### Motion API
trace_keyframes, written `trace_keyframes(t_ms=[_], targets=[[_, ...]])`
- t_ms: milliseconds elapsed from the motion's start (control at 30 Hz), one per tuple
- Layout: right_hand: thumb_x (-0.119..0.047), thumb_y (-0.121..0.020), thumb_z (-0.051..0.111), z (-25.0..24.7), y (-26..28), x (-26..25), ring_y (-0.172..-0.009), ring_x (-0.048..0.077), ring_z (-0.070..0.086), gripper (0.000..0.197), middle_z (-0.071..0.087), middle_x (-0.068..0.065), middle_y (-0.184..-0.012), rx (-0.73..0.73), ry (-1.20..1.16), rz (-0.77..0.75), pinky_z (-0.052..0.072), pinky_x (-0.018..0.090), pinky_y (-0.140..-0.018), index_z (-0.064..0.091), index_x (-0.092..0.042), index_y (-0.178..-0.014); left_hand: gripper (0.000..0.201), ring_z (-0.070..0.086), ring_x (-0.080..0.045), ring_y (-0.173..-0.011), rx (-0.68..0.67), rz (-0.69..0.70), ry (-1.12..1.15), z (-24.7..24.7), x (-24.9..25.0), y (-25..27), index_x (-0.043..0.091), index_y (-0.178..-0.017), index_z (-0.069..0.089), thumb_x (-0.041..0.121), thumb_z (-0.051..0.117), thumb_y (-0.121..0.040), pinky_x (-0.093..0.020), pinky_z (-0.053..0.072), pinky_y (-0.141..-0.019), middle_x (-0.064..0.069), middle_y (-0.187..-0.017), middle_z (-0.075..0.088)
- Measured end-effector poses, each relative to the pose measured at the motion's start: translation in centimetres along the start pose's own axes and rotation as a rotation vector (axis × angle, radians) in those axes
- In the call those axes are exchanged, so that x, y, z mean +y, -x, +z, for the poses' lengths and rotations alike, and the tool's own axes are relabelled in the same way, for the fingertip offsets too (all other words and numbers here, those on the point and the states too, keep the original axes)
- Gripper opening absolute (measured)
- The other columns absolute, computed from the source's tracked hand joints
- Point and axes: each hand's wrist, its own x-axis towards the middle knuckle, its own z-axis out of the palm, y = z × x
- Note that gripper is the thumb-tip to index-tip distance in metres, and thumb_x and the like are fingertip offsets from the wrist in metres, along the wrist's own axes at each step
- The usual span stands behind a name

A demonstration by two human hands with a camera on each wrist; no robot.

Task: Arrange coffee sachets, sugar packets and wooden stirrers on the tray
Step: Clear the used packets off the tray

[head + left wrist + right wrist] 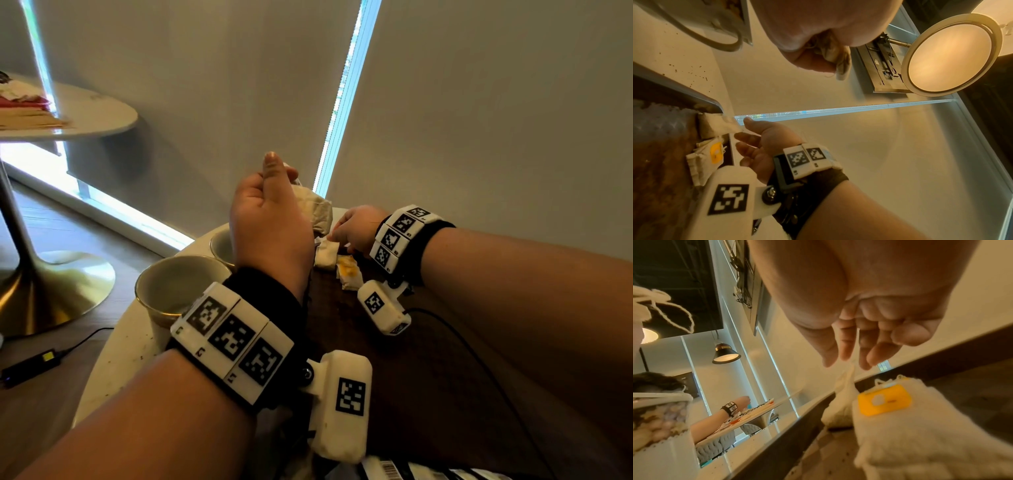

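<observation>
My left hand (282,168) is raised above the table and grips a beige sachet (318,212) that hangs below it; the left wrist view shows its crumpled top (835,55) in my curled fingers. Lower and farther right, my right hand (334,236) pinches the corner of a white sachet (327,255) lying at the far end of the dark tray (359,342). A sachet with a yellow label (347,272) lies beside it on the tray, also seen in the right wrist view (885,400). No stirrers are visible.
Two pale cups (178,287) (222,246) stand on the round white table (120,353) left of the tray. A black cable (479,349) crosses the tray. Another round table (96,113) stands far left, and a power adapter (30,366) lies on the floor.
</observation>
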Motion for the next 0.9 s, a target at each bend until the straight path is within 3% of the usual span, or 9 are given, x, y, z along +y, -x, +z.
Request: trace_keyframes(t_ms=[100, 167, 267, 333, 500, 667, 733, 800, 900], targets=[[-0.024, -0.091, 0.067, -0.6, 1.2, -0.3, -0.084, 0.011, 0.061, 0.02, 0.07, 0.0, -0.104, 0.091, 0.087, -0.082, 0.047, 0.026, -0.067, 0.074, -0.016, -0.108, 0.033, 0.064, -0.005, -0.077, 0.005, 0.007, -0.014, -0.1, 0.0, 0.2, 0.034, -0.087, 0.06, 0.055, 0.04, -0.103, -0.013, 0.049, -0.057, 0.011, -0.083, 0.063], [-0.025, -0.091, 0.063, -0.9, 2.6, -0.5, -0.085, 0.008, 0.06, 0.021, 0.07, -0.005, -0.101, 0.043, 0.21, -0.161, 0.046, 0.024, -0.068, 0.076, -0.02, -0.107, 0.033, 0.064, -0.005, -0.08, -0.001, 0.001, -0.014, 0.0, 0.1, 0.4, 0.034, -0.088, 0.059, 0.055, 0.039, -0.104, -0.015, 0.047, -0.06, 0.012, -0.085, 0.063], [-0.028, -0.093, 0.059, -0.4, 4.5, -1.0, -0.106, 0.011, 0.059, 0.029, 0.068, -0.009, -0.116, -0.148, 0.453, -0.213, 0.047, 0.028, -0.093, 0.072, -0.026, -0.118, 0.034, 0.063, -0.004, -0.081, 0.008, 0.014, -0.031, 0.0, 0.0, 0.4, 0.035, -0.091, 0.061, 0.056, 0.038, -0.104, -0.013, 0.046, -0.061, 0.013, -0.086, 0.063], [-0.028, -0.095, 0.056, 0.3, 5.1, -1.1, -0.114, 0.013, 0.057, 0.034, 0.065, -0.007, -0.125, -0.209, 0.551, -0.224, 0.043, 0.029, -0.101, 0.068, -0.028, -0.127, 0.034, 0.062, -0.003, -0.082, 0.005, 0.011, -0.045, -0.1, -0.1, 0.4, 0.035, -0.092, 0.061, 0.056, 0.037, -0.104, -0.014, 0.045, -0.062, 0.014, -0.087, 0.062], [-0.026, -0.096, 0.053, 1.0, 5.2, -1.1, -0.111, 0.015, 0.056, 0.037, 0.064, -0.002, -0.125, -0.185, 0.607, -0.24, 0.041, 0.026, -0.093, 0.064, -0.025, -0.132, 0.037, 0.063, -0.004, -0.079, 0.005, 0.016, -0.055, 0.0, -0.3, 0.2, 0.033, -0.089, 0.061, 0.055, 0.037, -0.104, -0.016, 0.044, -0.061, 0.011, -0.085, 0.064], [-0.026, -0.097, 0.054, 0.8, 5.2, -0.8, -0.107, 0.012, 0.054, 0.037, 0.063, -0.006, -0.126, -0.187, 0.572, -0.254, 0.039, 0.025, -0.092, 0.064, -0.029, -0.132, 0.037, 0.058, -0.001, -0.075, 0.002, 0.006, -0.084, 0.1, -0.1, 0.3, 0.035, -0.09, 0.06, 0.056, 0.033, -0.105, -0.006, 0.041, -0.049, 0.014, -0.082, 0.059], [-0.023, -0.096, 0.054, -0.1, 5.2, -0.8, -0.101, 0.009, 0.056, 0.033, 0.064, -0.013, -0.112, -0.117, 0.508, -0.284, 0.04, 0.022, -0.087, 0.067, -0.03, -0.127, 0.04, 0.055, -0.001, -0.075, -0.007, -0.001, -0.079, 0.1, -0.1, 0.5, 0.034, -0.1, 0.063, 0.056, 0.03, -0.105, 0.0, 0.035, -0.043, 0.016, -0.084, 0.057], [-0.02, -0.096, 0.057, -1.6, 5.4, -0.8, -0.083, 0.002, 0.056, 0.025, 0.062, -0.019, -0.089, -0.013, 0.312, -0.291, 0.04, 0.019, -0.073, 0.073, -0.027, -0.114, 0.043, 0.054, 0.0, -0.075, -0.016, -0.021, -0.074, 0.0, -0.1, 0.5, 0.034, -0.102, 0.064, 0.058, 0.028, -0.105, 0.002, 0.033, -0.043, 0.017, -0.084, 0.057], [-0.03, -0.095, 0.063, -3.6, 6.5, -0.6, -0.083, 0.01, 0.065, 0.016, 0.07, -0.007, -0.089, 0.073, -0.156, -0.292, 0.047, 0.027, -0.073, 0.072, -0.021, -0.103, 0.045, 0.054, 0.0, -0.076, -0.03, -0.047, -0.09, 0.1, -0.3, 0.5, 0.037, -0.09, 0.061, 0.06, 0.024, -0.105, -0.002, 0.036, -0.043, 0.017, -0.084, 0.057]])
